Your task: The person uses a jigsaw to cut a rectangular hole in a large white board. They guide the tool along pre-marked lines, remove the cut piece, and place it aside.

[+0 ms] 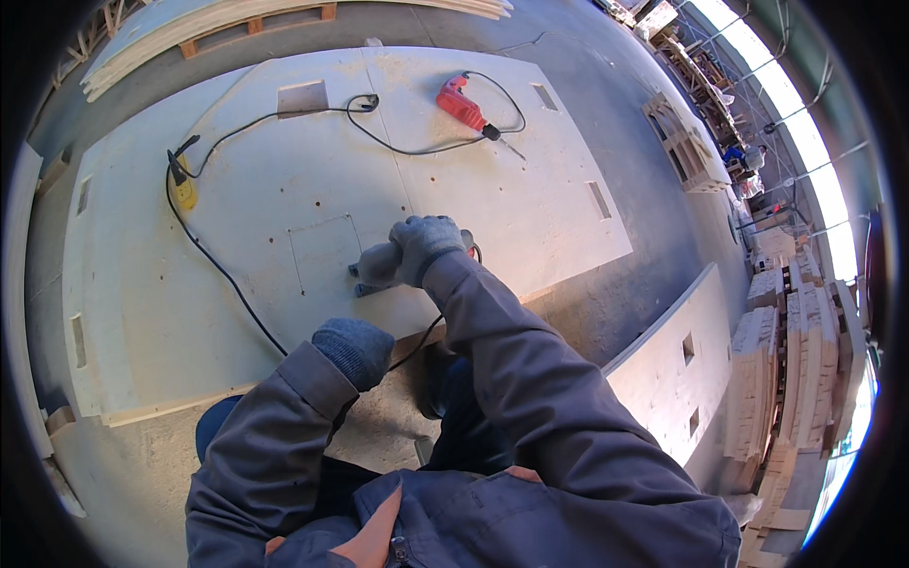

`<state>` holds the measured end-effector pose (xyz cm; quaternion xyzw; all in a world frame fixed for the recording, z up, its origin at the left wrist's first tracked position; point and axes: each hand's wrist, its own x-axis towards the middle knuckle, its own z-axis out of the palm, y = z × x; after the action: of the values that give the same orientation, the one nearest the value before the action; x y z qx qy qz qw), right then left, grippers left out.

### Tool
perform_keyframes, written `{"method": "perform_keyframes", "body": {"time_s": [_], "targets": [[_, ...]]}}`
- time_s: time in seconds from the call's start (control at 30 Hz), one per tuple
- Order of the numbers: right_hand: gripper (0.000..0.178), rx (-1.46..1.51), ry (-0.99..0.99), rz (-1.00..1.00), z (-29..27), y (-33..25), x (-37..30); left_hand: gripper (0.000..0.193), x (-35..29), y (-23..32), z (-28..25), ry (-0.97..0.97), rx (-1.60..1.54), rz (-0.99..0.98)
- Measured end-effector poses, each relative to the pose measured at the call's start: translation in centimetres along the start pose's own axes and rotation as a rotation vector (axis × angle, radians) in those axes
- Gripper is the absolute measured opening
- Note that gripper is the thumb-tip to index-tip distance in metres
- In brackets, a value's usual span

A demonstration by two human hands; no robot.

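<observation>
My right hand (428, 244), in a grey knit glove, is closed around a grey corded power tool (381, 265) with a bit of red at its rear. It rests on a large pale plywood panel (246, 199), near the edge closest to me. Much of the tool is covered by the glove, so its exact kind is unclear. Left of the tool, a thin square outline (322, 225) marks the panel. My gloved left hand (352, 348) is curled into a fist at the near edge. A black cable (222, 270) passes under that wrist; whatever the fingers hold is hidden.
A red drill (461, 104) with a long bit lies on the panel's far right part. A yellow connector (183, 189) sits at left, joined to cables. Another board with square holes (677, 364) lies at right, beside stacked timber (786, 350). A wooden pallet (686, 147) stands farther back.
</observation>
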<state>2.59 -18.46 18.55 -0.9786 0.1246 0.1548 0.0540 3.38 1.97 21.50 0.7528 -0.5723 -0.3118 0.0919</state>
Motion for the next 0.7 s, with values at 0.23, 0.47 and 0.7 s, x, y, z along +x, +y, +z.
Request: {"method": "perform_keyframes", "body": {"time_s": [0.23, 0.47, 0.7], "targets": [[0.045, 0.023, -0.010, -0.026, 0.7, -0.2, 0.6, 0.017, 0.4, -2.2, 3.7, -0.027, 0.155, -0.061], [0.045, -0.016, -0.072, 0.015, 0.0, 0.4, 0.0, 0.016, 1.3, -1.6, 3.7, -0.037, 0.143, -0.022], [0.042, 0.018, -0.066, -0.005, 0.1, 0.8, -0.2, 0.020, 1.4, -2.1, 5.1, 0.099, 0.100, 0.041]]}}
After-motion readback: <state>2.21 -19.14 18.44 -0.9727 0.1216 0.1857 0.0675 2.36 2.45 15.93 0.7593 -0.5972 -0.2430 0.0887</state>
